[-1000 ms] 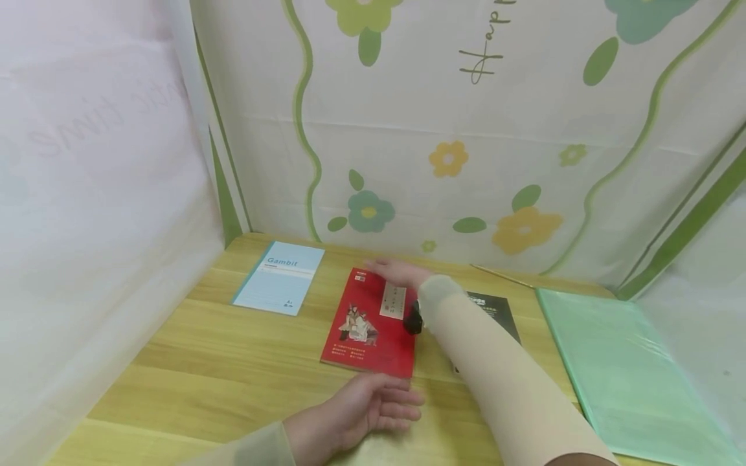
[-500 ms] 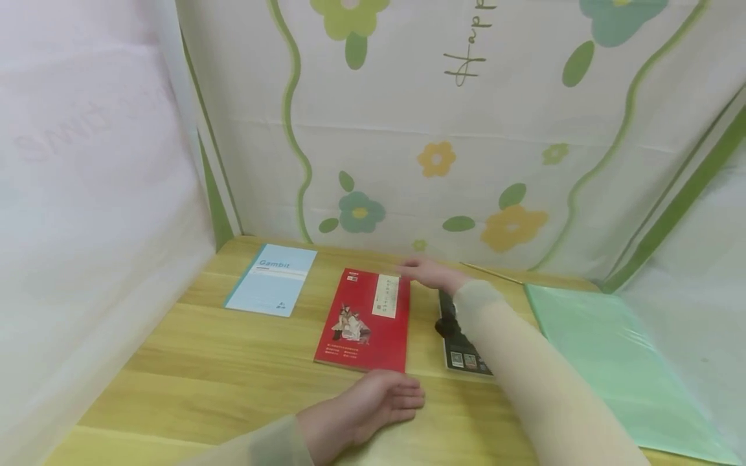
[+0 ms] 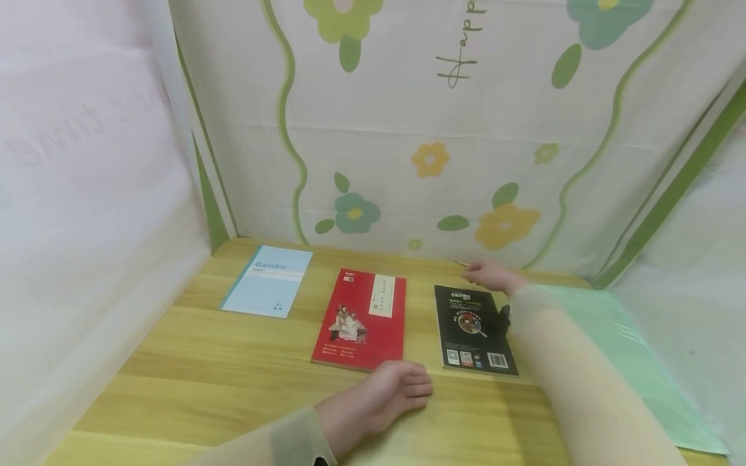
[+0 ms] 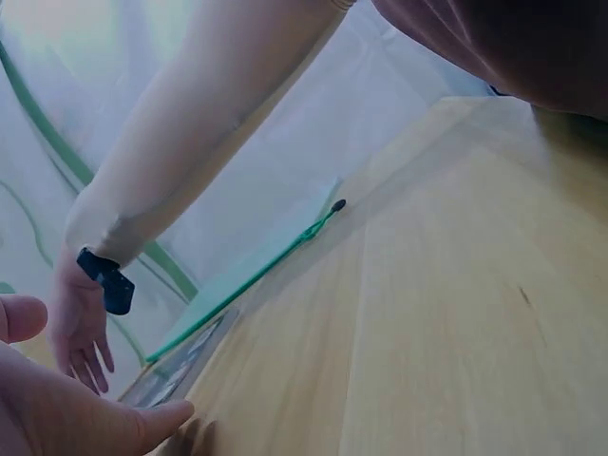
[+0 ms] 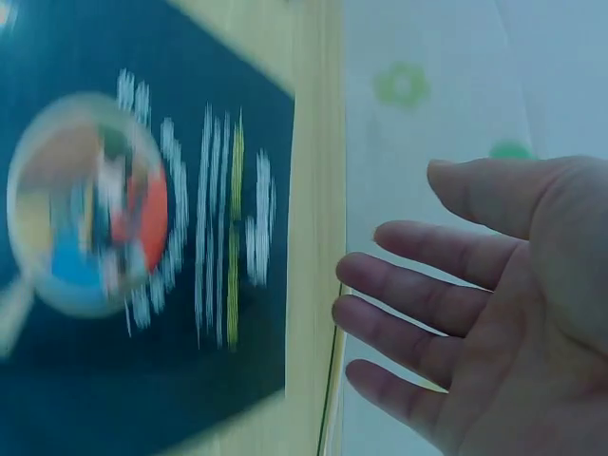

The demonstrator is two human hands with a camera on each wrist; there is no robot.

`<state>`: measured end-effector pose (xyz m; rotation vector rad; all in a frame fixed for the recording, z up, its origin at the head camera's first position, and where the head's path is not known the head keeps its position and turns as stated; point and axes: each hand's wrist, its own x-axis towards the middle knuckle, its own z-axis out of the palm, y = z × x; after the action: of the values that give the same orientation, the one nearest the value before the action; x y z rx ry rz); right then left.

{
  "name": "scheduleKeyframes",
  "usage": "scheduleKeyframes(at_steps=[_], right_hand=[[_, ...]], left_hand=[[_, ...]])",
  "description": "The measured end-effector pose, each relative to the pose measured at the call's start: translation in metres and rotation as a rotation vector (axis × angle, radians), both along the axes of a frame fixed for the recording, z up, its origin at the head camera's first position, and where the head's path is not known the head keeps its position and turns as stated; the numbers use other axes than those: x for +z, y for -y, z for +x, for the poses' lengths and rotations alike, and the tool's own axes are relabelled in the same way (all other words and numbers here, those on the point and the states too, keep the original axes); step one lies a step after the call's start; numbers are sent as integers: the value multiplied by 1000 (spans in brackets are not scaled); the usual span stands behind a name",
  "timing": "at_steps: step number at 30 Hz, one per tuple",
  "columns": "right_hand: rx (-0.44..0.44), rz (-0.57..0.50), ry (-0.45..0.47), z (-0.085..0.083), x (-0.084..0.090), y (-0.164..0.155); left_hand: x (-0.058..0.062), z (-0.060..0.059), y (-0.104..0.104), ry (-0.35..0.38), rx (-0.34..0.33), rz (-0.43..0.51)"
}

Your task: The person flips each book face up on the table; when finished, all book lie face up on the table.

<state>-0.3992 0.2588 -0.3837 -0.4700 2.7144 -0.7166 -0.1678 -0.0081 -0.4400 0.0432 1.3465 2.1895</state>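
three books lie in a row; your right hand (image 3: 488, 276), fingers spread and holding nothing, hovers at the black book's (image 3: 473, 330) one o'clock corner. your left hand (image 3: 389, 396), relaxed and empty, rests at the red book's (image 3: 361, 319) five o'clock. lower your fingers squarely onto the black cover, i'd judge.

Bright, even, soft light in the head view, faint shadows, wrist views dimmer, bluish, right wrist view motion-blurred
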Motion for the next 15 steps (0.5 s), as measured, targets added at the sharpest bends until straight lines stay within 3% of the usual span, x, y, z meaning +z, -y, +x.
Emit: scheduleKeyframes(at_steps=[6,11,15], right_hand=[[-20,52,30,-2,-1,-34],[-46,34,126,2,0,-41],[-45,42,147,2,-3,-43]], left_hand=[[4,-2,-12,13,12,29],[6,-7,-21,3,32,29],[7,-9,-27,2,55,32]])
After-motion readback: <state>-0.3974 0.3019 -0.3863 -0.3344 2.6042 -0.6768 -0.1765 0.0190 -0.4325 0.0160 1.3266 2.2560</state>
